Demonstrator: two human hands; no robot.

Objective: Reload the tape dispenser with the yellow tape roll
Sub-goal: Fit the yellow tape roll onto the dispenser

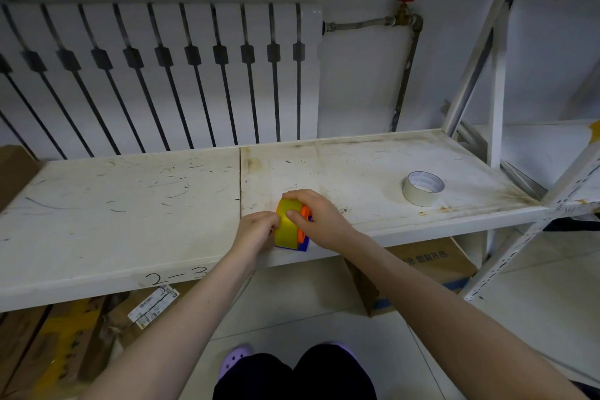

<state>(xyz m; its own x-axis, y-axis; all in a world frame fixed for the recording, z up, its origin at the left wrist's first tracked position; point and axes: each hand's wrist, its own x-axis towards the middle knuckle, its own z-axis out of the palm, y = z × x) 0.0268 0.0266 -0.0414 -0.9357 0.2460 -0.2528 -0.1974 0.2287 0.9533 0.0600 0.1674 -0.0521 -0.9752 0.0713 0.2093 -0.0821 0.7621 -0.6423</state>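
The yellow tape roll [287,227] stands on edge in the blue and orange tape dispenser [304,242] near the front edge of the white shelf [130,214]. My right hand [316,217] grips the roll and dispenser from above and the right, thumb on the yellow face. My left hand [258,229] is closed against the roll's left side, fingers pinched at its edge. Much of the dispenser is hidden by both hands.
An almost empty pale tape roll [423,188] lies flat on the shelf to the right. A radiator [162,75] stands behind the shelf. A metal upright [496,101] rises at the right. Cardboard boxes [425,273] sit under the shelf.
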